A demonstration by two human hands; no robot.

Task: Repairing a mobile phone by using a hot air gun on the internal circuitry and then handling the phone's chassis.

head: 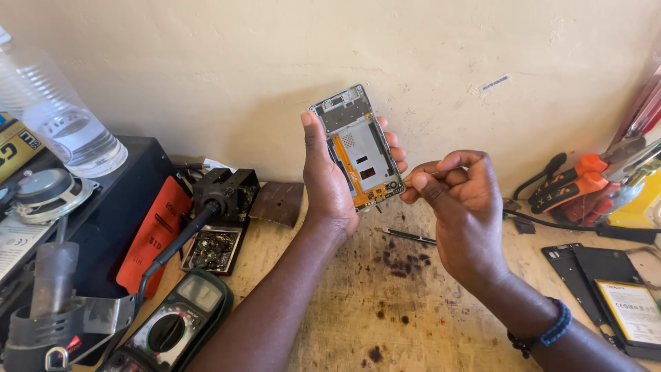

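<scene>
Orange-striped phone frame (358, 147), one, left hand (330, 180) gripping, right hand (458, 200) pinching

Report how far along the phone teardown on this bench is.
Done: the grey-and-orange opened phone frame is stripped of its back; a black rear cover lies on the stained wooden bench. In hand: left hand holds the frame upright, right hand pinches at its lower edge. Left: inner parts remain fitted.
</scene>
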